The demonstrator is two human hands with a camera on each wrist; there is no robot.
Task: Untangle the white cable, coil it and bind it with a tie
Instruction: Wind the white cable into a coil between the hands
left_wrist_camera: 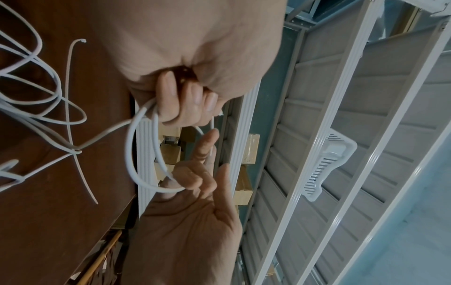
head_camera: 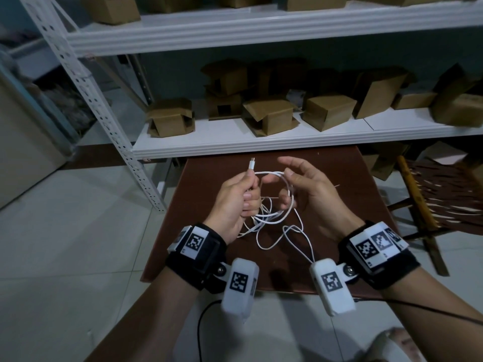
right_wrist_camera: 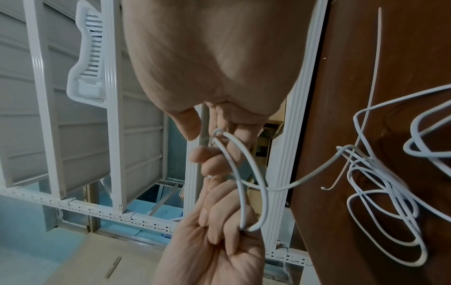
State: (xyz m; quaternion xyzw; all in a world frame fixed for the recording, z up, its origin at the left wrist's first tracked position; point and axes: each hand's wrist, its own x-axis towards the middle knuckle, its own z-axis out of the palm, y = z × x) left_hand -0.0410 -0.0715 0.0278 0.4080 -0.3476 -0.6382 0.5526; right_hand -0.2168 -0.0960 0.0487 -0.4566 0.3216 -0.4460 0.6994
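Head view shows both hands raised over the brown table [head_camera: 347, 178]. The left hand [head_camera: 235, 202] is curled tight around the white cable [head_camera: 271, 218] near its plug [head_camera: 251, 164], which sticks up past the thumb. The right hand [head_camera: 308, 189] pinches the top of a loop, its other fingers loosely spread. Loose tangled cable lies on the table below, with a thin white tie [left_wrist_camera: 73, 100] among it.

Cable [head_camera: 271, 218] lies tangled on the table [head_camera: 339, 178]; shelf [head_camera: 261, 142] with boxes [head_camera: 269, 116] behind, chair [head_camera: 439, 197] to its right.
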